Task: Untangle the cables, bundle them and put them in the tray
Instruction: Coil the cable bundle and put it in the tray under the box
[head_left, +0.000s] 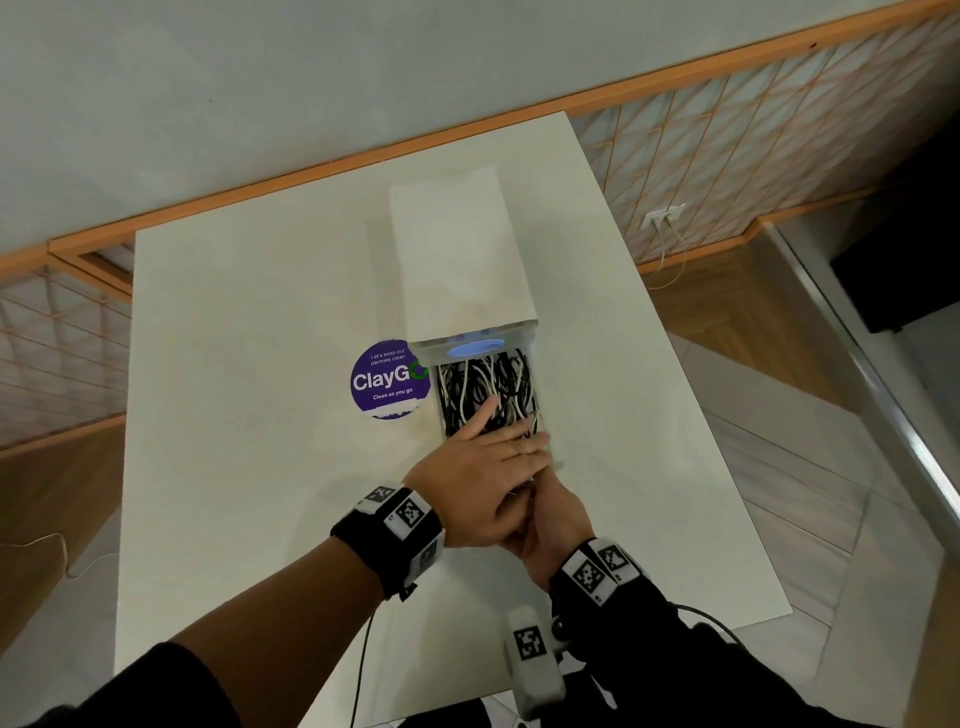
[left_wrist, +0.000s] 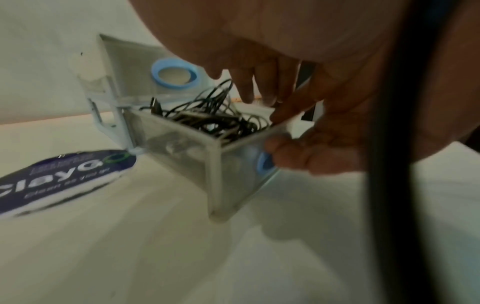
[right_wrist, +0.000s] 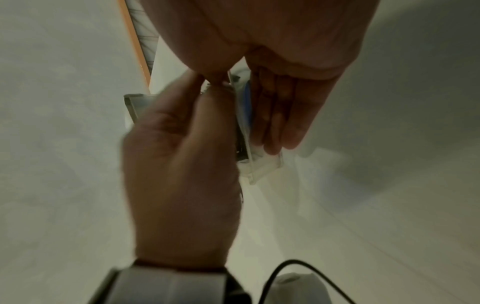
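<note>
A clear plastic tray (head_left: 439, 410) stands pulled out of a white housing (head_left: 462, 249) on the table, packed with tangled black and white cables (head_left: 483, 382). My left hand (head_left: 519, 423) lies flat over the tray's near end, its straight fingers (left_wrist: 259, 88) on top of the cables (left_wrist: 207, 115). My right hand (head_left: 558, 512) sits under the left one. It pinches the tray's front wall (right_wrist: 259, 166), the one with the blue ring. Its fingers (right_wrist: 278, 123) lie on the outside and the thumb at the rim. The tray (left_wrist: 182, 148) looks tipped up at its near corner.
A round purple "ClayGo" sticker (head_left: 384, 382) lies on the white table (head_left: 260, 312) just left of the tray. A second blue ring (head_left: 475, 348) shows at the housing's mouth. A white device with a marker tag (head_left: 530, 654) sits at the table's near edge.
</note>
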